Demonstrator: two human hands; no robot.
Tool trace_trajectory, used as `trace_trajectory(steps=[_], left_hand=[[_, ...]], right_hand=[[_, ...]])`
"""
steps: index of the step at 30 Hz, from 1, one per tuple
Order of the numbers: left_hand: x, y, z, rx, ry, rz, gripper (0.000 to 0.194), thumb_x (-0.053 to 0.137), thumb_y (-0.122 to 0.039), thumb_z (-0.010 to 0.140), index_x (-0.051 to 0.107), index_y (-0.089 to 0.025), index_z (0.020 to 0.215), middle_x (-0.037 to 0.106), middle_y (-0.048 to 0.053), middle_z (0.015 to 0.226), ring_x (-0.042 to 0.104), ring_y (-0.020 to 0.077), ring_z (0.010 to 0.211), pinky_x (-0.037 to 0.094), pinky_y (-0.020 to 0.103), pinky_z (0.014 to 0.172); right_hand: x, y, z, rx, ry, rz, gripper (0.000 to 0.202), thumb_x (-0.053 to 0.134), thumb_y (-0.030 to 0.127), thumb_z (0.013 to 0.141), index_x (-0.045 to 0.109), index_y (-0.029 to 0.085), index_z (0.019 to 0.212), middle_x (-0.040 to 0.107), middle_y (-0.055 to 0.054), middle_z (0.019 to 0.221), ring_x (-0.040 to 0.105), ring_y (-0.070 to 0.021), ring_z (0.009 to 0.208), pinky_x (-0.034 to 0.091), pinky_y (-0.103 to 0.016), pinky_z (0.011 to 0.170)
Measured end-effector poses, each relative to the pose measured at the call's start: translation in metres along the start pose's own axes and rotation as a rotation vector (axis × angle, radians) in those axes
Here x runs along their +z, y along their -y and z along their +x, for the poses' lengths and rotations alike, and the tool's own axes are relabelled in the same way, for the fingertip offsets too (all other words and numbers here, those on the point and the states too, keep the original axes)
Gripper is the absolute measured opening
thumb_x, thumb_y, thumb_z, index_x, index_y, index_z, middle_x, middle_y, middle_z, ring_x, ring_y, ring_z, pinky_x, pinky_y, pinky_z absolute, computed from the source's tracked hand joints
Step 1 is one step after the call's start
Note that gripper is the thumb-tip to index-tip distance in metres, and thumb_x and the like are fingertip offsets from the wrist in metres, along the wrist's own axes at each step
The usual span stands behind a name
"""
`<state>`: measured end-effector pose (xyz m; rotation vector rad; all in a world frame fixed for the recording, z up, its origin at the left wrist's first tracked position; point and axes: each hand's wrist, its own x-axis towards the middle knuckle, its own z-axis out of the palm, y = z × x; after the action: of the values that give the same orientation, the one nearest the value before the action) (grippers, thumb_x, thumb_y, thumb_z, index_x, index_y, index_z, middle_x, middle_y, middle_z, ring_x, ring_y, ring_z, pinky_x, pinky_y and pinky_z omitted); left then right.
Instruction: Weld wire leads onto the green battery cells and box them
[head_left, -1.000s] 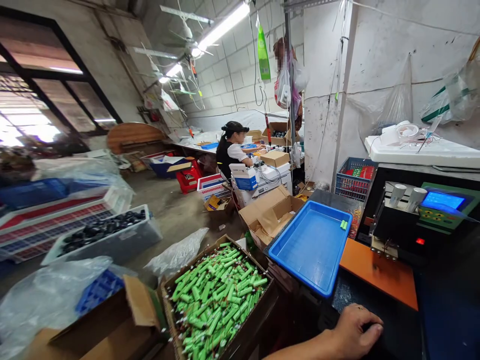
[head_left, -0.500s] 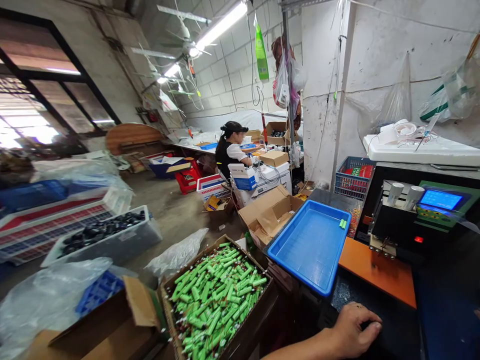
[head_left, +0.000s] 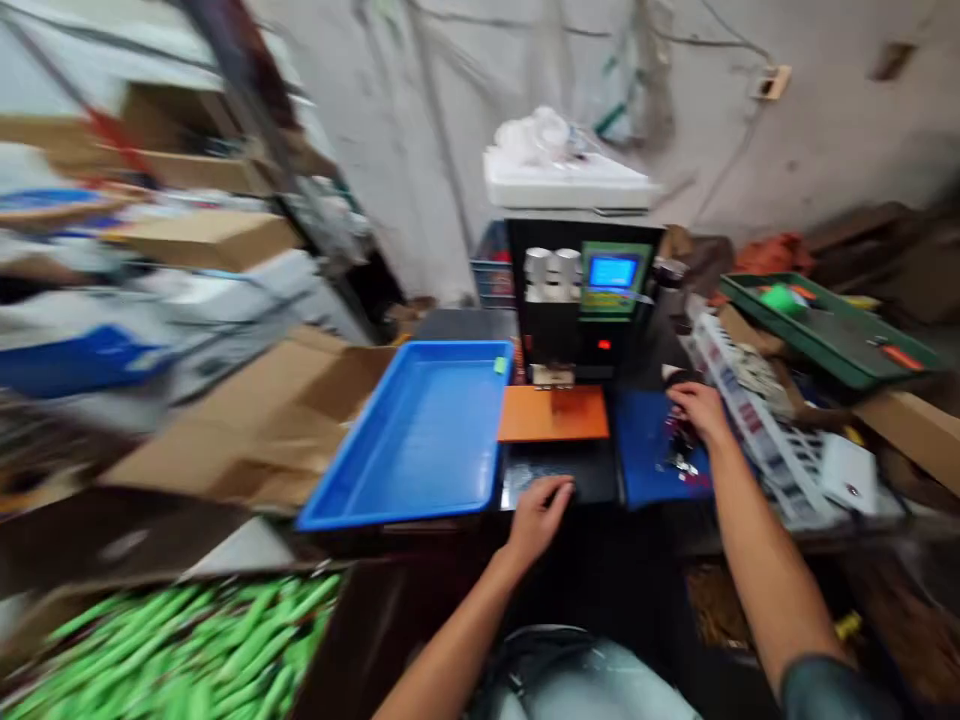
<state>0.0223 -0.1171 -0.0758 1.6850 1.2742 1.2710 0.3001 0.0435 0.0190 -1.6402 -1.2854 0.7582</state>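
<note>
My left hand (head_left: 538,515) rests at the front edge of the black bench, below an orange plate (head_left: 551,415); its thumb and forefinger are bent towards each other, and blur hides whether they hold anything. Over a blue mat (head_left: 645,440) on the right, my right hand (head_left: 697,405) has its fingers pressed together at small dark and shiny parts (head_left: 679,450). What exactly it grips is too blurred to make out. Behind the orange plate stands a black machine (head_left: 555,330) with a lit blue screen. A blue tray (head_left: 427,440) left of it has a small green piece (head_left: 500,365) in its far corner.
A box of green cylinders (head_left: 195,650) stands at the lower left, near an open cardboard box (head_left: 300,400). To the right are a white crate (head_left: 739,420) and a green tray (head_left: 840,340). A person's arm (head_left: 67,215) shows at the far left.
The view has swung right, bringing the machine to the middle. My right hand and the blue mat have come into clear view. My left hand is still by the bench's front edge.
</note>
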Motion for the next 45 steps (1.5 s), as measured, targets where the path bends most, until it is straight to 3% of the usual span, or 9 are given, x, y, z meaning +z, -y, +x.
trace_trajectory(steps=[2, 4, 13, 21, 26, 29, 33, 38, 45], left_hand=[[0.002, 0.006, 0.003, 0.003, 0.029, -0.020, 0.027, 0.056, -0.038, 0.094, 0.072, -0.017, 0.102, 0.074, 0.008, 0.096, 0.069, 0.0215, 0.090, 0.053, 0.035, 0.086], [0.003, 0.009, 0.003, 0.023, 0.043, -0.026, 0.026, 0.058, -0.038, 0.094, 0.072, -0.018, 0.102, 0.074, 0.007, 0.094, 0.069, 0.0216, 0.089, 0.053, 0.035, 0.085], [0.003, 0.006, -0.001, 0.043, 0.010, -0.006, 0.027, 0.059, -0.040, 0.092, 0.072, -0.018, 0.100, 0.075, 0.006, 0.092, 0.070, 0.0219, 0.087, 0.055, 0.035, 0.086], [0.004, 0.009, -0.001, -0.001, 0.019, -0.009, 0.029, 0.059, -0.043, 0.091, 0.072, -0.018, 0.100, 0.075, 0.006, 0.093, 0.071, 0.0226, 0.089, 0.054, 0.036, 0.088], [0.003, 0.004, 0.001, -0.084, 0.006, -0.059, 0.034, 0.061, -0.048, 0.089, 0.073, -0.018, 0.099, 0.075, 0.007, 0.092, 0.071, 0.0242, 0.089, 0.056, 0.038, 0.088], [0.000, -0.009, 0.004, -0.132, -0.041, -0.106, 0.036, 0.062, -0.049, 0.087, 0.072, -0.017, 0.101, 0.075, 0.007, 0.091, 0.071, 0.0248, 0.089, 0.057, 0.038, 0.087], [-0.002, -0.045, 0.016, -0.075, -0.057, -0.154, 0.033, 0.064, -0.045, 0.087, 0.071, -0.018, 0.105, 0.075, 0.008, 0.096, 0.070, 0.0237, 0.094, 0.056, 0.036, 0.090], [0.012, -0.088, 0.048, 0.006, -0.056, -0.256, 0.029, 0.067, -0.041, 0.086, 0.072, -0.018, 0.103, 0.074, 0.008, 0.098, 0.070, 0.0216, 0.092, 0.056, 0.032, 0.087], [0.033, -0.095, 0.069, -0.052, -0.037, -0.374, 0.035, 0.073, -0.043, 0.079, 0.071, -0.015, 0.100, 0.073, 0.007, 0.088, 0.068, 0.0183, 0.076, 0.056, 0.029, 0.072]], right_hand=[[-0.038, -0.020, -0.011, 0.116, -0.003, 0.015, 0.010, 0.071, 0.020, 0.083, 0.068, 0.011, 0.081, 0.062, 0.000, 0.059, 0.054, -0.0097, 0.046, 0.044, -0.019, 0.043], [-0.050, -0.027, -0.012, 0.170, 0.019, 0.077, 0.007, 0.069, 0.014, 0.077, 0.067, 0.011, 0.071, 0.059, 0.000, 0.050, 0.051, -0.0098, 0.040, 0.040, -0.019, 0.039], [-0.041, -0.032, -0.006, 0.157, 0.021, 0.150, 0.010, 0.062, 0.013, 0.074, 0.062, 0.014, 0.064, 0.057, 0.000, 0.048, 0.050, -0.0095, 0.039, 0.037, -0.017, 0.037], [-0.052, -0.019, -0.008, 0.145, -0.016, 0.521, 0.018, 0.076, 0.026, 0.068, 0.064, 0.014, 0.074, 0.066, -0.003, 0.069, 0.051, -0.0070, 0.048, 0.038, -0.016, 0.039], [-0.050, -0.007, -0.013, 0.136, -0.056, 0.691, 0.030, 0.083, 0.034, 0.060, 0.064, 0.013, 0.072, 0.064, -0.002, 0.068, 0.047, -0.0060, 0.049, 0.034, -0.015, 0.039], [-0.049, 0.004, -0.022, 0.105, -0.049, 0.770, 0.035, 0.085, 0.038, 0.058, 0.064, 0.013, 0.072, 0.064, -0.002, 0.069, 0.047, -0.0061, 0.050, 0.033, -0.016, 0.039], [-0.044, 0.027, -0.044, 0.071, 0.030, 0.866, 0.038, 0.088, 0.037, 0.055, 0.065, 0.014, 0.075, 0.066, -0.003, 0.074, 0.047, -0.0063, 0.052, 0.032, -0.016, 0.040], [-0.023, 0.055, -0.078, 0.087, 0.130, 0.966, 0.038, 0.089, 0.035, 0.056, 0.067, 0.015, 0.080, 0.067, -0.003, 0.075, 0.046, -0.0064, 0.051, 0.031, -0.016, 0.039], [0.018, 0.070, -0.107, 0.112, 0.125, 1.017, 0.037, 0.086, 0.037, 0.060, 0.065, 0.017, 0.083, 0.067, -0.003, 0.078, 0.048, -0.0077, 0.054, 0.034, -0.018, 0.042]])
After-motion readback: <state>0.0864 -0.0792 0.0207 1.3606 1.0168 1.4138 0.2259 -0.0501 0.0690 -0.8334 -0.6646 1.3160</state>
